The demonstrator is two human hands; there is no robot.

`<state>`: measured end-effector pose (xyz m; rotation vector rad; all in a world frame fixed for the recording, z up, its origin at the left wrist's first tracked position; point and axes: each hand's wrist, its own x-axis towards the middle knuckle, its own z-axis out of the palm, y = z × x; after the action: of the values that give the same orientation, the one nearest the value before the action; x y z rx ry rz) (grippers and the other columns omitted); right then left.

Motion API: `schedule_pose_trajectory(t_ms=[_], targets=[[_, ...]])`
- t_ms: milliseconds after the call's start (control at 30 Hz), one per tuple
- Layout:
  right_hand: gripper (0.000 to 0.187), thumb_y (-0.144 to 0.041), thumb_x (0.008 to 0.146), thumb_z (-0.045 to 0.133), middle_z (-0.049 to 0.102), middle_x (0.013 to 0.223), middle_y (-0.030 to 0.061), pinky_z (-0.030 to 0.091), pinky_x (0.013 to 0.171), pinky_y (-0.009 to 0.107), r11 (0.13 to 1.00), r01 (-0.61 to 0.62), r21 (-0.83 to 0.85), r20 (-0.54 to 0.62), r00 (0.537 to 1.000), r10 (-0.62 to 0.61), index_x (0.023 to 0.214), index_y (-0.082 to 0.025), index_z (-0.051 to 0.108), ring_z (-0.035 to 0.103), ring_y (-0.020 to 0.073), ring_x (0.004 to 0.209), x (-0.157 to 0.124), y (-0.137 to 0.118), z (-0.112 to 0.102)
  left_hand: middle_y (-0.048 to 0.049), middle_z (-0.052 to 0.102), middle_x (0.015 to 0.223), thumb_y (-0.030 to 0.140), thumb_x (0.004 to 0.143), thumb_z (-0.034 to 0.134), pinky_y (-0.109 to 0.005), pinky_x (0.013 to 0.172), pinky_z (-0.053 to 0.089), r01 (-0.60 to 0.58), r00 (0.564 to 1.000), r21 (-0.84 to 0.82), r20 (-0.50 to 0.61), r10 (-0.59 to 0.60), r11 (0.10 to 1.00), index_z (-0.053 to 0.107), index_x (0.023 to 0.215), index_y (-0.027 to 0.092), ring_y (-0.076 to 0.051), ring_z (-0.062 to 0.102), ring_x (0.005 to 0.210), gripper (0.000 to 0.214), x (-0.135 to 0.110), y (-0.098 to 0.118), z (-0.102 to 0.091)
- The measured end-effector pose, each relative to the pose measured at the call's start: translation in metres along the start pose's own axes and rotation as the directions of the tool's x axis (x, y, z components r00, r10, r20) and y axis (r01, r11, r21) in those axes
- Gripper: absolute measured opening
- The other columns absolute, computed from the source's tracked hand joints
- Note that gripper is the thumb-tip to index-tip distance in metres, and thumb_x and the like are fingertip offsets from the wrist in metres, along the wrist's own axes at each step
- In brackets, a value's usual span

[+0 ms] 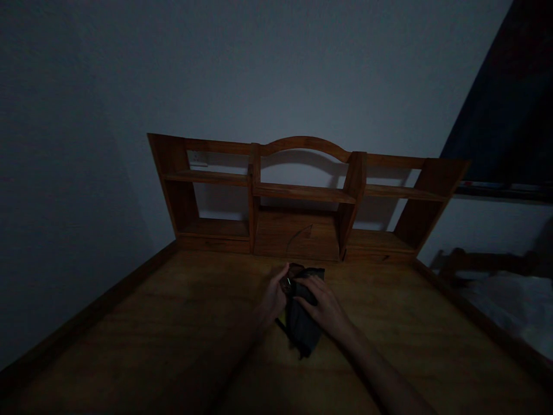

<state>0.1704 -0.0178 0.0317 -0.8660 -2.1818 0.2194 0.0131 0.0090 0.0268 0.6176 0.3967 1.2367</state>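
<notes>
Pinching the top corner of the dark pouch (302, 327) on the surface (173, 328) is the left hand (272, 301); the right hand (325, 309) spreads its fingers over it. Limp fabric could slip unseen in this dimness.

Setting: room in a home, most likely a bedroom with a study corner. Light very dim.

Evidence:
- Wooden desk (173, 323) with raised edge rails, pushed against a plain painted wall (259, 69).
- Wooden shelf unit (302, 193) with an arched top standing at the back of the desk.
- Wall socket (199, 157) visible behind the shelf unit.
- At right, a low wooden frame (475, 262) with pale bedding (510, 300), reads as a bed.
- No shop, lab or workshop fittings in view.
</notes>
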Motion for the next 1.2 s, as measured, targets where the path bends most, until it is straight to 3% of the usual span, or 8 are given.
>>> schedule_pose_trajectory(t_ms=[167, 333, 467, 667, 800, 1000, 1100, 1200], targets=[[0.029, -0.019, 0.088, 0.061, 0.063, 0.115, 0.006, 0.042, 0.103, 0.043, 0.997, 0.056, -0.057, 0.063, 0.997, -0.052, 0.117, -0.023, 0.058, 0.054, 0.0231, 0.113, 0.001, -0.001, 0.002, -0.0044, 0.074, 0.094, 0.031, 0.085, 0.061, -0.027, 0.086, 0.048, 0.039, 0.999, -0.019, -0.013, -0.039, 0.999, 0.071, 0.096, 0.014, -0.016, 0.067, 0.086, 0.022, 0.001, -0.001, -0.009], [0.036, -0.016, 0.088, 0.06, 0.063, 0.118, 0.0076, 0.033, 0.111, 0.049, 0.992, 0.064, -0.106, 0.064, 0.996, -0.058, 0.123, -0.021, 0.055, 0.054, 0.0238, 0.116, 0.0, 0.003, 0.011, -0.0018, 0.074, 0.092, 0.029, 0.081, 0.067, -0.025, 0.087, 0.047, 0.046, 0.997, 0.005, -0.063, -0.046, 0.999, 0.072, 0.094, 0.015, -0.014, 0.065, 0.085, 0.019, 0.005, -0.005, -0.013], [0.038, -0.014, 0.087, 0.057, 0.062, 0.12, 0.0091, 0.033, 0.111, 0.053, 0.992, 0.064, -0.107, 0.066, 0.996, -0.057, 0.125, -0.021, 0.053, 0.054, 0.0244, 0.118, -0.004, 0.006, 0.017, -0.0034, 0.073, 0.096, 0.028, 0.079, 0.07, -0.026, 0.088, 0.047, 0.06, 0.997, 0.046, -0.046, -0.058, 0.997, 0.071, 0.094, 0.016, -0.014, 0.065, 0.088, 0.02, 0.009, -0.007, -0.018], [0.037, -0.012, 0.088, 0.054, 0.061, 0.121, 0.0078, 0.029, 0.113, 0.051, 0.997, 0.058, -0.051, 0.097, 0.994, -0.053, 0.124, -0.022, 0.053, 0.052, 0.0229, 0.12, -0.005, 0.006, 0.018, -0.0057, 0.071, 0.103, 0.025, 0.076, 0.071, -0.031, 0.094, 0.045, -0.042, 0.999, 0.132, -0.009, 0.043, 0.99, 0.07, 0.101, 0.017, -0.018, 0.065, 0.095, 0.026, 0.01, -0.008, -0.022], [0.027, -0.012, 0.09, 0.053, 0.063, 0.116, 0.0064, 0.028, 0.114, 0.05, 0.998, 0.046, -0.033, 0.098, 0.994, -0.043, 0.115, -0.021, 0.058, 0.055, 0.022, 0.115, -0.002, 0.005, 0.016, -0.006, 0.072, 0.099, 0.026, 0.074, 0.073, -0.03, 0.094, 0.044, -0.039, 0.997, 0.142, -0.065, 0.048, 0.989, 0.07, 0.096, 0.015, -0.017, 0.065, 0.093, 0.025, 0.008, -0.009, -0.018], [0.029, -0.015, 0.087, 0.057, 0.064, 0.111, 0.0087, 0.035, 0.109, 0.051, 0.986, 0.038, -0.162, 0.076, 0.997, -0.026, 0.115, -0.02, 0.058, 0.057, 0.025, 0.11, -0.001, 0.002, 0.012, -0.0049, 0.071, 0.1, 0.03, 0.073, 0.074, -0.027, 0.091, 0.045, -0.098, 0.986, 0.182, -0.115, 0.12, 0.978, 0.07, 0.098, 0.017, -0.017, 0.064, 0.093, 0.028, 0.006, -0.01, -0.01], [0.029, -0.014, 0.086, 0.057, 0.065, 0.112, 0.0094, 0.031, 0.112, 0.051, 0.959, 0.076, -0.273, 0.093, 0.994, -0.052, 0.114, -0.019, 0.06, 0.057, 0.0246, 0.111, 0.001, 0.0, 0.008, -0.0056, 0.071, 0.101, 0.035, 0.073, 0.073, -0.03, 0.09, 0.045, -0.022, 0.987, 0.18, -0.155, 0.05, 0.983, 0.069, 0.099, 0.018, -0.019, 0.063, 0.097, 0.031, 0.004, -0.009, -0.01], [0.042, -0.009, 0.084, 0.052, 0.06, 0.126, 0.0121, 0.025, 0.116, 0.051, 0.913, 0.153, -0.378, 0.118, 0.986, -0.117, 0.125, -0.017, 0.054, 0.05, 0.0249, 0.124, 0.002, -0.001, 0.005, -0.0047, 0.069, 0.112, 0.04, 0.076, 0.069, -0.034, 0.095, 0.043, 0.034, 0.986, 0.17, -0.166, -0.005, 0.985, 0.067, 0.107, 0.023, -0.021, 0.058, 0.112, 0.035, 0.002, -0.01, -0.02]])
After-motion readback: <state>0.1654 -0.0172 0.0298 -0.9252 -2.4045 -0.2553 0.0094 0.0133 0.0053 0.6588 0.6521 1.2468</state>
